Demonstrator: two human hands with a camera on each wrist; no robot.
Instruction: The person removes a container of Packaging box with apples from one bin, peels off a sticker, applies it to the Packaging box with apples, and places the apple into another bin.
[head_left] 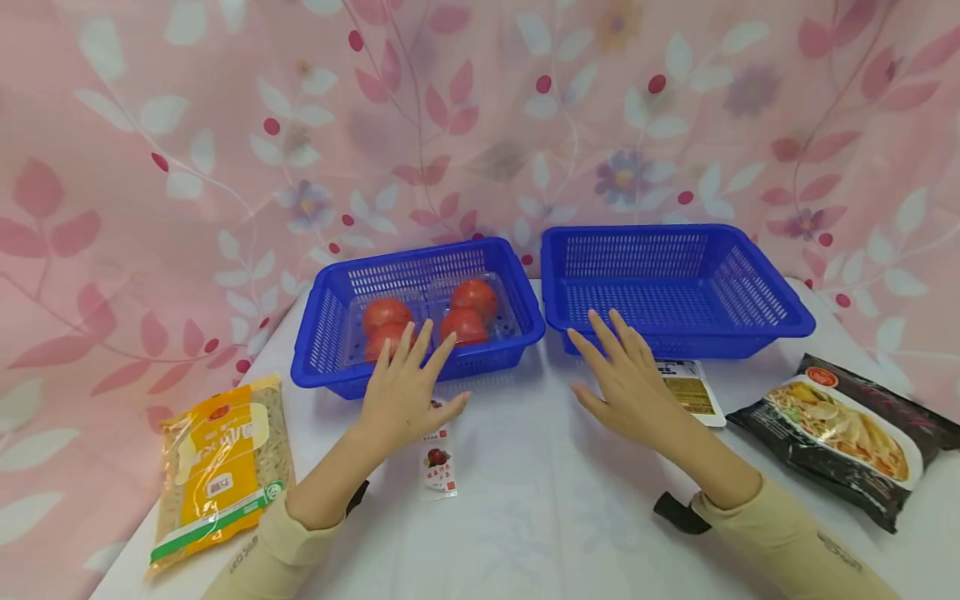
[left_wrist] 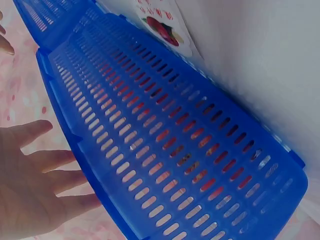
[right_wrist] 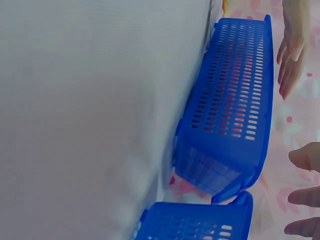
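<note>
My left hand (head_left: 401,400) hovers with fingers spread before the front rim of the left blue basket (head_left: 491,360), holding nothing. In that basket several red tomatoes (head_left: 475,300) sit in clear plastic boxes; the fingers overlap them in the head view. Below this hand lies a narrow packet (head_left: 438,468) with a picture of red fruit, its upper part hidden. My right hand (head_left: 626,387), also spread and holding nothing, is in front of the right blue basket (head_left: 682,343). Beside it a white packet with a gold label (head_left: 692,393) is partly hidden by the hand and basket.
A yellow bag (head_left: 225,454) lies at the left table edge. At the right is a black noodle bag (head_left: 847,433). The two baskets stand side by side at the back, against a pink floral curtain (head_left: 480,117). White cloth (head_left: 525,517) covers the table.
</note>
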